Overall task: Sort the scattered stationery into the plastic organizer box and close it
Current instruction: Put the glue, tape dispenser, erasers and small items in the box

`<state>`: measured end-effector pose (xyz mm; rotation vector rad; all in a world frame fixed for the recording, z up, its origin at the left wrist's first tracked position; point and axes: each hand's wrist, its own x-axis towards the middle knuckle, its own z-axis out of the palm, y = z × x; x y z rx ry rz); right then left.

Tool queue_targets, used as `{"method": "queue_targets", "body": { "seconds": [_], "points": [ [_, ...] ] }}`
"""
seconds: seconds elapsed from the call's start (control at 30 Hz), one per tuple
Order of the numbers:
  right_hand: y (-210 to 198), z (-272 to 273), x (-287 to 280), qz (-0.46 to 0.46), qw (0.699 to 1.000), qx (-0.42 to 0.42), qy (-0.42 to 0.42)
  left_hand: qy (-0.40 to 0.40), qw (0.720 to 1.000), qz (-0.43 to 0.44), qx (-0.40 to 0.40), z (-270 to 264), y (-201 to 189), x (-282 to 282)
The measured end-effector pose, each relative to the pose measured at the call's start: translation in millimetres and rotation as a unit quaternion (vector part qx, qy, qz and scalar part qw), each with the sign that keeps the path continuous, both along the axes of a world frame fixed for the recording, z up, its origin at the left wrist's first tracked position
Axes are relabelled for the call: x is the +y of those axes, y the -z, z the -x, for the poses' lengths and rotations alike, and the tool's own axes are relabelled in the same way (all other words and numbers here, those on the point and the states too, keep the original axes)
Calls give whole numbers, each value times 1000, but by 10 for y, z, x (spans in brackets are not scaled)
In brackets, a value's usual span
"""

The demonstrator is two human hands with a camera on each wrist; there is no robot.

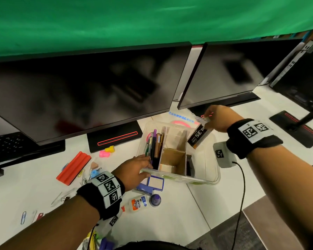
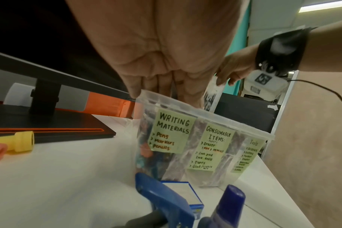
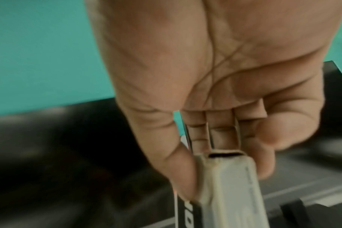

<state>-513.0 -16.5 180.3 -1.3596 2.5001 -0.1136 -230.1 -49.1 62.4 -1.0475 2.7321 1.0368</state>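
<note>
While the organizer box (image 1: pixel 202 179) on the table (image 1: pixel 170 213) is steadied at its near rim by the flat-fingered left hand (image 1: pixel 134 170), a small black carton (image 1: pixel 199 137), pinched by the right hand (image 1: pixel 217 118), is held tilted above the open right compartments, so lowering into a free slot is judged next.

Two dark monitors (image 1: pixel 90 91) (image 1: pixel 229 73) stand at the rear of the white desk (image 1: pixel 188 210), each on a black base with a red stripe (image 1: pixel 114 139). A green backdrop (image 1: pixel 152 18) hangs behind. A black keyboard (image 1: pixel 9 145) sits far left.
</note>
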Motion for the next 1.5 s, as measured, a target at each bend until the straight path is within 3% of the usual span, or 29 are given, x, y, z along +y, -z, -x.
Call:
{"method": "queue_targets", "body": {
  "seconds": [0.17, 0.37, 0.5, 0.57, 0.67, 0.73, 0.87, 0.97, 1.07, 1.33, 1.5],
  "points": [
    [392, -44, -203, -95, 993, 73, 6, -6, 1000, 11, -7, 39, 14, -28],
    [1175, 217, -516, -175, 980, 88, -34, -19, 1000, 21, -1, 50, 49, -41],
    [1032, -99, -448, -168, 981, 87, -50, -7, 999, 29, 25, -10, 85, -31],
    [1012, -85, -427, -157, 984, 80, -33, -58, 994, 34, 86, -122, 110, -76],
    [890, -79, -344, -129, 988, 82, -20, -200, 963, 88, 160, -371, 163, -258],
    [800, -143, -281, -103, 992, 70, -9, -263, 954, 100, 105, -600, 285, -479],
    [709, -376, -154, -20, 1000, 13, -3, -294, 939, 67, -166, -1197, 768, -984],
    [695, -680, -37, 9, 998, -66, -9, -334, 914, 46, -225, -1414, 896, -1013],
    [741, -927, 52, 2, 995, -80, -55, -344, 906, 28, -243, -1469, 951, -958],
    [828, -1130, 119, 2, 991, -89, -104, -345, 921, 36, -175, -1439, 726, -860],
    [805, -1280, 52, 69, 966, -239, -77, -208, 973, 93, -22, -945, 246, -566]
  ]
}}
